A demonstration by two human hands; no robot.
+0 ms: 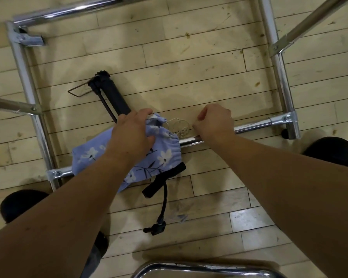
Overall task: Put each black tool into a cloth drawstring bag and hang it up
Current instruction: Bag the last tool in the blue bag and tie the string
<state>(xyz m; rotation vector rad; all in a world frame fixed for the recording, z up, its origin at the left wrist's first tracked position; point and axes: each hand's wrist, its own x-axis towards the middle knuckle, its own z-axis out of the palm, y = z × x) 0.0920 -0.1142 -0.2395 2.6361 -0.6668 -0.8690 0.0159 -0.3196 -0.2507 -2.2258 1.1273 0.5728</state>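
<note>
While the floral bag point(165, 155), judged soft and light, is gripped by the left hand point(131, 135) at the rail point(251, 126), its drawstring point(180, 125), the likely hold for hanging, is pinched by the right hand point(215, 121); the black tool point(113, 95) is partly hidden beneath it.

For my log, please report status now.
Left hand grips bag. Right hand pinches cord at rail. Pump shows beyond bag, both ends.

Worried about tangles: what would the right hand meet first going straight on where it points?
The right hand would probably meet the white drawstring loops first, then the blue bag; depth is unclear.
</note>
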